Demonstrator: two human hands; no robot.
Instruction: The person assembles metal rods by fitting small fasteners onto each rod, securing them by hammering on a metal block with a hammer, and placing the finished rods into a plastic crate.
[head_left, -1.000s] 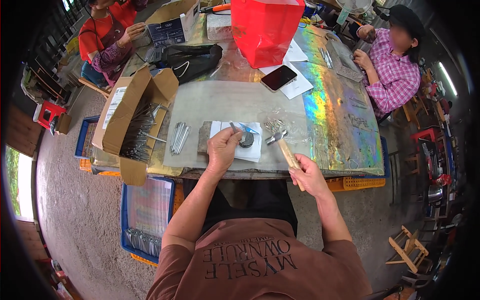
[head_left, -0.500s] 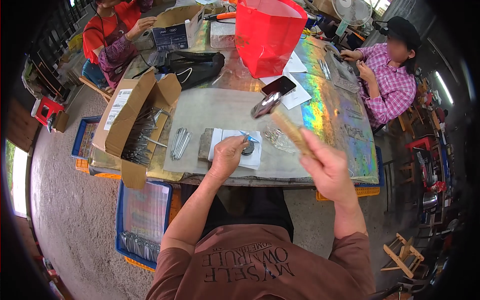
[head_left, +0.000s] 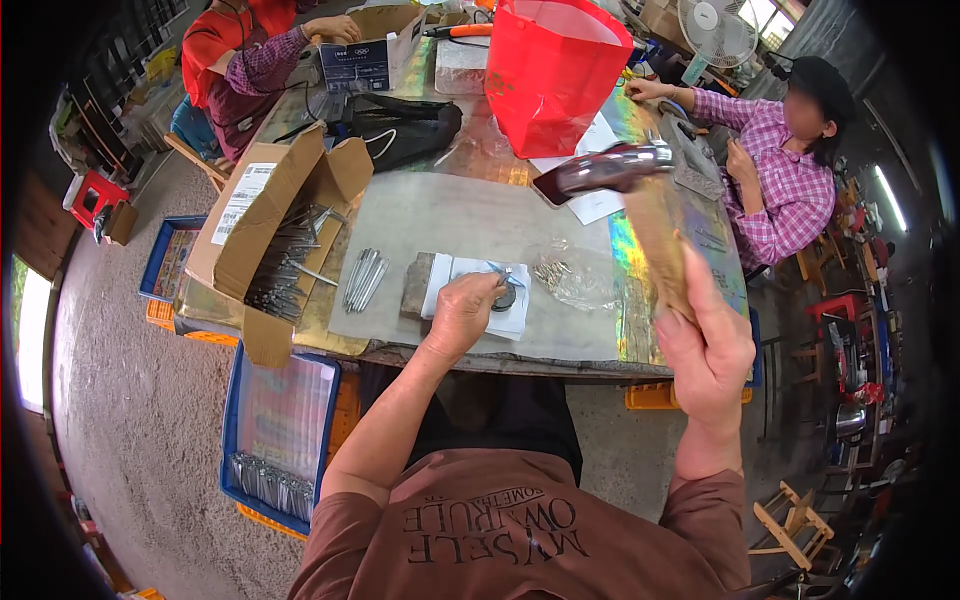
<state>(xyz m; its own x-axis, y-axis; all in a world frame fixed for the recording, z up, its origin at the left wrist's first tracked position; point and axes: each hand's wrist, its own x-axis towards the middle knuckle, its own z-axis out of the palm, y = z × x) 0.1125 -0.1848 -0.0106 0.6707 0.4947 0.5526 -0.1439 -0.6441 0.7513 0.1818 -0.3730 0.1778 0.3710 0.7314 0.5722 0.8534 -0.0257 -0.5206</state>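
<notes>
My right hand (head_left: pixel 708 350) grips the wooden handle of a hammer (head_left: pixel 655 235), its shiny metal head raised above the right part of the table. At the table's near side my left hand (head_left: pixel 465 308) is closed, fingertips pinched at a dark round block (head_left: pixel 506 297); what they hold is too small to make out. Something small and blue shows just beyond the fingertips. The block stands on white paper (head_left: pixel 440 280), which lies on a grey stone slab (head_left: pixel 417 285). Left of the slab lies a bundle of thin metal rods (head_left: pixel 366 280).
A cardboard box (head_left: pixel 235 230) of metal rods stands at the left. A plastic bag of small brass-coloured pieces (head_left: pixel 575 275) lies right of the paper. Farther back are a red bag (head_left: pixel 550 80), a phone (head_left: pixel 550 190) and a black bag (head_left: pixel 410 125). Two people sit across the table.
My right hand has lifted the hammer up and to the right, away from the block. My left hand keeps its place at the block. The person at the right has stretched out an arm.
</notes>
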